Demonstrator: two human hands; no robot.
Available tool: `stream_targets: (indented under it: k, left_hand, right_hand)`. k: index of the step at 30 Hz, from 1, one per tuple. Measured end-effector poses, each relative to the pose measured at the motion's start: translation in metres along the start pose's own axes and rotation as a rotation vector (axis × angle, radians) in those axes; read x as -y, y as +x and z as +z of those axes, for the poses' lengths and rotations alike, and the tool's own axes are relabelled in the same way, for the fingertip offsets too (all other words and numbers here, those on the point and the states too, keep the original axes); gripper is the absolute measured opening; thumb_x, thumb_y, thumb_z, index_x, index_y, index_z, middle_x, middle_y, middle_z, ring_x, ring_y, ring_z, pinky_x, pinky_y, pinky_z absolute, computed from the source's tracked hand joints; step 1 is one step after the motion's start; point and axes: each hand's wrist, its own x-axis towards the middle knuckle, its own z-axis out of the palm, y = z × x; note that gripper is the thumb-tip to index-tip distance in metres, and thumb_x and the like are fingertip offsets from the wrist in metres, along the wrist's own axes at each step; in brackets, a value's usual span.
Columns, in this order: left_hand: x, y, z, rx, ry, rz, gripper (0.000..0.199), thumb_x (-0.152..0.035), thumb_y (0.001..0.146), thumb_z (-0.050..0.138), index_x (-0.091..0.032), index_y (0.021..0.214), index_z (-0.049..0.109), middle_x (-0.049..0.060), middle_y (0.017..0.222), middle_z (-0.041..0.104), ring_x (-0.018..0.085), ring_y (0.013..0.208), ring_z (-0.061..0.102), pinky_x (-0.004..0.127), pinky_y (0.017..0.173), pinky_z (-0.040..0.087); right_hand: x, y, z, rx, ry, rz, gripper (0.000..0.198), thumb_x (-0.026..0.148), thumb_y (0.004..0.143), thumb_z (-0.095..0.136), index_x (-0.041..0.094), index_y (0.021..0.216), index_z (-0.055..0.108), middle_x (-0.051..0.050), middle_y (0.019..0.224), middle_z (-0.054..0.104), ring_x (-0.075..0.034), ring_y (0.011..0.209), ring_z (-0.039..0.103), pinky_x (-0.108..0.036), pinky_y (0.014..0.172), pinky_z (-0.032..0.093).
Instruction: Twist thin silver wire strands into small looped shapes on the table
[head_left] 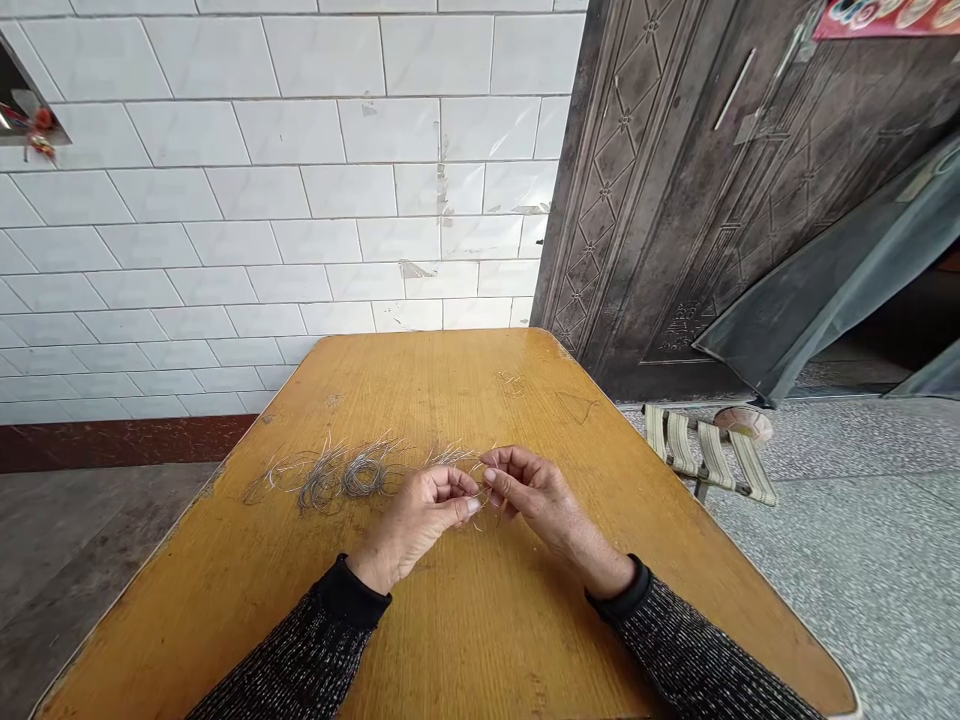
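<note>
Above the wooden table, my left hand (420, 515) pinches a thin wire (484, 493) between thumb and fingers. My right hand (544, 505) is closed on the same fine strand, its fingertips almost touching those of the left. Short loose ends poke out around both sets of fingertips. Left of my hands lies a round coil of grey wire (364, 476), with a looser wire bundle (319, 487) beside it and thin strands fanning out. More pale wire ends (448, 455) show just behind my hands, which partly hide them.
The yellow-brown table (480, 620) reaches toward a white tiled wall (322, 190). A dark patterned door (660, 200) stands at the right, with a grey curtain (847, 270). A striped folding stool (709, 450) sits beside the table's right edge. Faint wire scraps (577, 403) lie farther back.
</note>
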Motion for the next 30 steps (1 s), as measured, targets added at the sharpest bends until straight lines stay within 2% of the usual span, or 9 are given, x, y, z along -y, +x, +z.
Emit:
stream_targets:
  k: [3,7,13,19,26,30]
  left_hand:
    - [-0.002,0.0,0.001,-0.042,0.013,0.0,0.014,-0.024,0.067,0.065,-0.016,0.077,0.058,-0.002,0.068,0.056,0.01,0.062,0.048,0.025,0.062,0.036]
    - [-0.004,-0.001,0.001,-0.098,-0.015,-0.003,0.016,-0.027,0.068,0.064,-0.016,0.078,0.058,-0.002,0.068,0.056,0.011,0.066,0.05,0.026,0.066,0.037]
    - [-0.004,-0.001,0.0,-0.094,-0.084,0.008,0.017,-0.028,0.068,0.064,-0.016,0.078,0.058,-0.001,0.069,0.056,0.012,0.067,0.051,0.027,0.069,0.038]
    - [0.002,0.001,-0.002,-0.09,-0.149,-0.075,0.021,-0.029,0.069,0.066,-0.014,0.083,0.059,0.002,0.072,0.06,0.012,0.067,0.054,0.026,0.066,0.039]
    - [0.008,0.002,-0.006,0.006,-0.465,-0.239,0.021,-0.027,0.064,0.073,-0.014,0.074,0.061,0.001,0.07,0.061,0.01,0.065,0.055,0.025,0.064,0.039]
    - [0.009,0.003,-0.007,0.045,-0.588,-0.269,0.018,-0.02,0.062,0.075,-0.013,0.073,0.063,0.0,0.067,0.06,0.009,0.064,0.055,0.024,0.067,0.04]
  right_hand:
    - [0.002,-0.001,-0.001,-0.028,-0.024,-0.045,0.041,0.051,0.064,0.065,0.017,0.083,0.052,0.003,0.06,0.053,-0.008,0.047,0.048,-0.019,0.039,0.035]
    - [0.004,-0.002,-0.004,0.0,-0.089,-0.064,0.038,0.054,0.07,0.058,0.018,0.072,0.047,0.002,0.058,0.053,-0.008,0.047,0.047,-0.02,0.041,0.035]
    - [0.004,-0.002,-0.004,0.128,-0.1,-0.018,0.036,0.047,0.06,0.069,0.017,0.067,0.052,0.004,0.057,0.051,-0.006,0.046,0.044,-0.019,0.043,0.033]
    - [-0.003,-0.001,-0.002,0.15,-0.045,-0.029,0.033,0.046,0.064,0.067,0.016,0.064,0.054,0.004,0.053,0.052,-0.005,0.043,0.044,-0.019,0.041,0.031]
    - [-0.003,-0.002,-0.003,0.123,-0.04,-0.036,0.033,0.047,0.067,0.066,0.016,0.066,0.053,0.003,0.053,0.054,-0.006,0.044,0.046,-0.018,0.04,0.032]
    - [0.0,-0.004,-0.003,0.149,-0.044,-0.026,0.033,0.046,0.068,0.065,0.015,0.066,0.053,0.004,0.052,0.051,-0.005,0.043,0.045,-0.018,0.04,0.032]
